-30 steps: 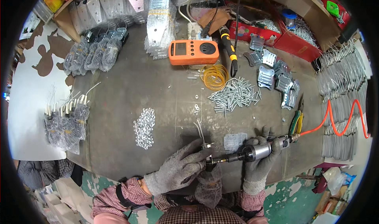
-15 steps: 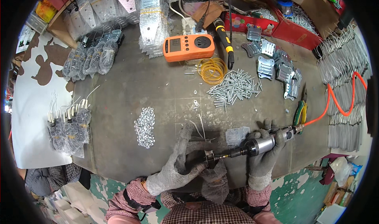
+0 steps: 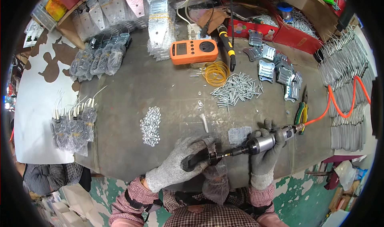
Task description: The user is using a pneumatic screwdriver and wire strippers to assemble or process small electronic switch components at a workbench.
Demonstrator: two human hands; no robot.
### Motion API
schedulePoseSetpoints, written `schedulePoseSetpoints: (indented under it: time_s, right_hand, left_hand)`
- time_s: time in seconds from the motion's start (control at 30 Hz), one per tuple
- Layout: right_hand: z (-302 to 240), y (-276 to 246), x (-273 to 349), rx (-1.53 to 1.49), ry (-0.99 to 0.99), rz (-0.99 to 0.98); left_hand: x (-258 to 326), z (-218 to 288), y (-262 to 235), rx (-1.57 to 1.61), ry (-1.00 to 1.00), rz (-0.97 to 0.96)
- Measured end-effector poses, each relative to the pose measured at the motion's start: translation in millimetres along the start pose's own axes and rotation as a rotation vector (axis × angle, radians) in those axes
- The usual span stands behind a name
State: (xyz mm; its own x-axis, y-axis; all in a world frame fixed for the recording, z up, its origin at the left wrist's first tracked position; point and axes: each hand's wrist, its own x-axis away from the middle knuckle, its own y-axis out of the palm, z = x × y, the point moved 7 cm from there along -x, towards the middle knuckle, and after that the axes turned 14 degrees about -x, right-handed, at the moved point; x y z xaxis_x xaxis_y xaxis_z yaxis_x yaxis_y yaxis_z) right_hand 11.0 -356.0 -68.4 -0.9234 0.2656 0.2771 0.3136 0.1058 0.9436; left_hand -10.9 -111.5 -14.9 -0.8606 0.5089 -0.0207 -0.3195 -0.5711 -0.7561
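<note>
My left hand [image 3: 182,163], in a grey knit glove, grips a small dark part [image 3: 202,158] near the bench's front edge. My right hand [image 3: 266,153], also gloved, is closed around a silver pneumatic screwdriver [image 3: 262,143]. The tool lies almost level, with its bit tip touching the dark part. An orange coiled air hose [image 3: 338,107] runs from the tool's rear to the right. A small clear bag of parts [image 3: 239,134] lies just behind the tool. A plastic bag [image 3: 216,183] hangs below the bench edge between my arms.
On the grey bench [image 3: 160,91] lie a pile of small nuts [image 3: 151,125], a heap of screws [image 3: 236,90], yellow rubber bands [image 3: 216,73], an orange meter [image 3: 194,51], metal brackets [image 3: 280,71], green-handled pliers [image 3: 301,111] and bagged parts [image 3: 96,59] at left.
My left hand has closed tighter around the dark part and turned it toward the tool. The screwdriver has stayed against it, and the thin wires seen above the part earlier no longer show.
</note>
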Motion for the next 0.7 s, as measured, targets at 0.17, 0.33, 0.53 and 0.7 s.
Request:
schedulePoseSetpoints:
  time_s: [0.17,0.33,0.53,0.7]
  right_hand:
    - [2,1,-1,0.008,0.003,-0.021]
    - [0,-3,-1,-0.04,0.019,-0.014]
    - [3,-4,2,-0.159,0.06,0.01]
    - [4,2,5,-0.117,0.019,0.044]
  left_hand:
    - [-1,10,0,-0.004,0.12,0.099]
    - [1,17,2,-0.16,0.159,0.165]
    - [3,16,1,-0.117,0.161,0.213]
    - [5,15,1,-0.109,0.144,0.211]
